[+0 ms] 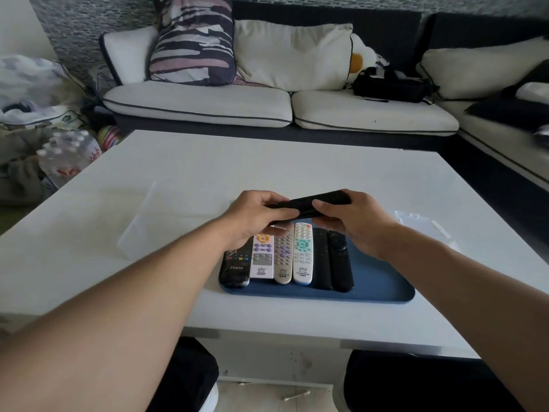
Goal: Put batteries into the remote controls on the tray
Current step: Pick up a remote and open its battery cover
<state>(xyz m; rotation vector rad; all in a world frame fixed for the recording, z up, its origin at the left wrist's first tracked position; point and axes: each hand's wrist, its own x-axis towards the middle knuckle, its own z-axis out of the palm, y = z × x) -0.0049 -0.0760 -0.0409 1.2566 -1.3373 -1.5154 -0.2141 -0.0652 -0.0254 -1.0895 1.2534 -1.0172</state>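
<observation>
Two hands hold a black remote above a tray of remotes

Both hands grip one black remote control [309,207] in the air, just above the far end of a blue tray [383,288]. The left hand [252,217] curls around the remote's left end, and the right hand [353,221] curls around its right end, thumb underneath. The remote lies nearly level, its right end tilted slightly up.

On the tray, six remotes lie side by side, lengthwise toward the viewer. From the tray's left edge: a black remote in clear wrap [234,270], a white remote with orange and purple buttons [262,260], a beige remote [282,263], a white remote with teal buttons [303,257], then two plain black remotes [331,263]. The tray's right part is bare.

The tray sits on a white table [178,179]. A clear plastic box [139,227] stands left of the tray, and a clear lid [421,224] lies to its right. A sofa [237,105] with cushions stands beyond the table
</observation>
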